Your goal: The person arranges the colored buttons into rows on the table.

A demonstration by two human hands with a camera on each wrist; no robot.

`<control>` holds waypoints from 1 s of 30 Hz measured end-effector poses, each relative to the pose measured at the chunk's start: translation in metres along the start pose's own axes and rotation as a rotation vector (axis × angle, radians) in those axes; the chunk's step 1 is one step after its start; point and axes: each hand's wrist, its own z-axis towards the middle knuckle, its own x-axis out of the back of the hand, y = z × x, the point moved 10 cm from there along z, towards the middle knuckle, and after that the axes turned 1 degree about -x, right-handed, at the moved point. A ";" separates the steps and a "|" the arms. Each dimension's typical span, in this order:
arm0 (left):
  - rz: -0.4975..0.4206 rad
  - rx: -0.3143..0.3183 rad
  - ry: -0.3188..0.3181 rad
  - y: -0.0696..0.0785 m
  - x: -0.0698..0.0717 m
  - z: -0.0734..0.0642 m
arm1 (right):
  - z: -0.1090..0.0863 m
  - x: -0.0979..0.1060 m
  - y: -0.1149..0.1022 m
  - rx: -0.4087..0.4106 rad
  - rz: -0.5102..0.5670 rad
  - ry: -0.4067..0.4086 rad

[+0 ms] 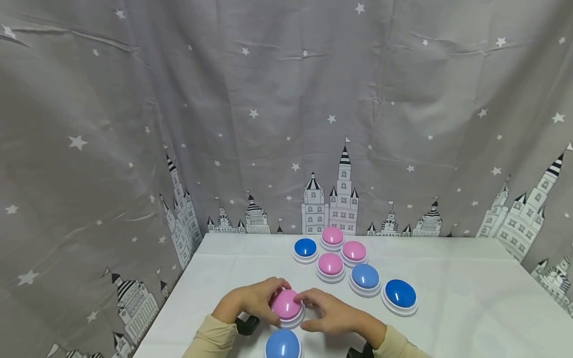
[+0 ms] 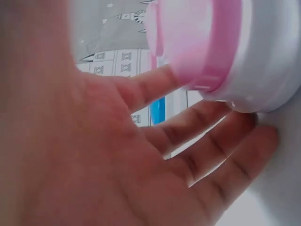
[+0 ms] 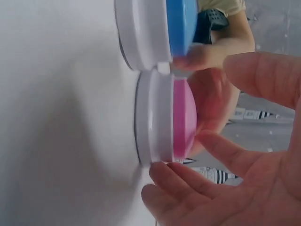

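A pink push button with a white base sits on the table between the two hands. My left hand grips it from the left, thumb at its near side and fingers round its far side. In the left wrist view, fingers of that hand lie along the pink dome and white base. My right hand is at its right side, index fingertip at the dome and thumb apart from the base. Just nearer stands a light blue push button, partly cut off by the frame's edge.
Farther back on the white table stand three more pink buttons, a light blue button and two dark blue buttons. A grey curtain with stars and castles hangs behind the table.
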 end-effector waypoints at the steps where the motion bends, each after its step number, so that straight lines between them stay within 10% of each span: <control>1: -0.011 0.011 0.000 -0.001 0.000 0.001 | 0.001 0.003 0.001 -0.002 0.020 0.013; 15: -0.132 -0.051 0.358 -0.012 0.053 0.056 | 0.042 0.093 0.031 -0.054 -0.071 0.403; 30: -0.130 0.153 0.433 -0.056 0.060 0.106 | 0.077 0.098 0.091 -0.215 -0.244 0.341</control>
